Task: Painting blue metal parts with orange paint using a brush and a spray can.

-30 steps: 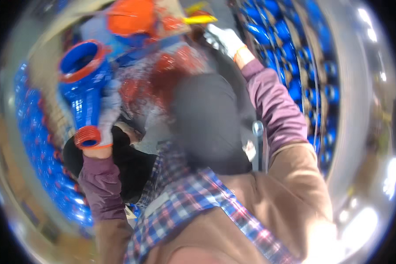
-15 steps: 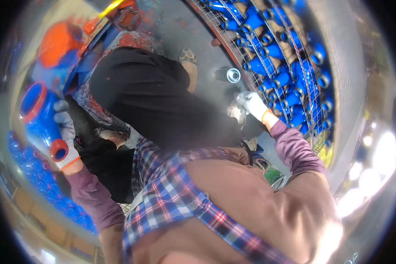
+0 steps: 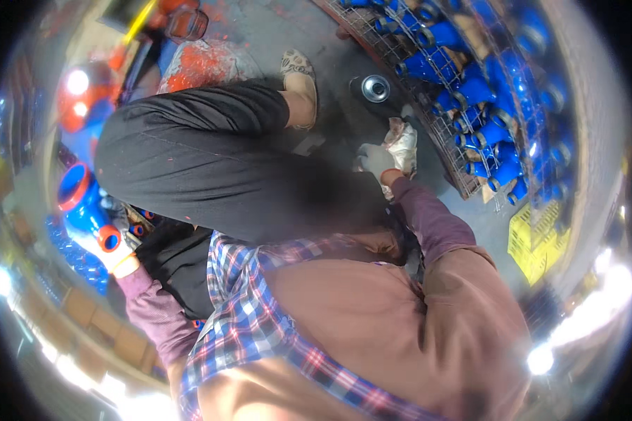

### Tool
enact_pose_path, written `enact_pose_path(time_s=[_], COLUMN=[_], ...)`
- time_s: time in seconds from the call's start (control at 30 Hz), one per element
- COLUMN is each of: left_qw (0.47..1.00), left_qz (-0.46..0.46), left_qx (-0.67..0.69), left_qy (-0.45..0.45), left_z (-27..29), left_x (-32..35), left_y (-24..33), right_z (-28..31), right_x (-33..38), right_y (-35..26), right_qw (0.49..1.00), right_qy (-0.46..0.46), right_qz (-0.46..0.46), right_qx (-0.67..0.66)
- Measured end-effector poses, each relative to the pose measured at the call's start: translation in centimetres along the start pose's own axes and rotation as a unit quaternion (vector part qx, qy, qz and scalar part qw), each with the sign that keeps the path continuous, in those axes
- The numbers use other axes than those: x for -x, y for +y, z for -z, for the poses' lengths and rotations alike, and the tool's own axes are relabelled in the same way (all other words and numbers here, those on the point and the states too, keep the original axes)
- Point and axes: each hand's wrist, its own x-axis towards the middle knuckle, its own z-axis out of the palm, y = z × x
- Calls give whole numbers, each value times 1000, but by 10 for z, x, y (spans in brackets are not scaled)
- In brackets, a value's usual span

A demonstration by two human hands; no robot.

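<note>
My left hand (image 3: 112, 254), in a pale glove, is closed round the lower part of a blue pipe fitting (image 3: 84, 212). The fitting has a wide red-rimmed mouth tilted up and a smaller red-rimmed side outlet near my wrist. Beyond my knee, my gloved right hand (image 3: 376, 160) reaches low beside a crumpled whitish bundle (image 3: 403, 146), possibly a bag or rag. Its fingers look curled, but what they hold, if anything, is hidden. A round metal can (image 3: 376, 88) stands on the floor just past that bundle.
A wire mesh crate (image 3: 435, 105) full of blue fittings (image 3: 495, 130) rises at the right. Yellow printed paper (image 3: 537, 238) hangs near its lower end. At the far left is a shiny red-orange and blue object (image 3: 84, 105). My bent leg (image 3: 203, 154) lies between my hands.
My right hand has moved left and lower, closer to my leg and beside the whitish bundle. The fitting in my left hand has shifted slightly right and down. The whole view has swung.
</note>
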Motion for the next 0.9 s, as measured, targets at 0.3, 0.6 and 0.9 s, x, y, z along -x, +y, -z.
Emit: enact_pose_path(time_s=[0.3, 0.6, 0.9], left_qw=[892, 859, 951], left_qz=[244, 203, -6], left_qx=[376, 467, 300], left_qy=[55, 62, 81], left_z=[15, 23, 40], left_x=[-17, 13, 28], left_y=[33, 54, 51], right_z=[-193, 65, 269], right_x=[-67, 5, 86], right_y=[101, -17, -299], right_qw=[938, 994, 893], right_qy=[148, 70, 349], right_qz=[294, 57, 199], right_qx=[109, -54, -203])
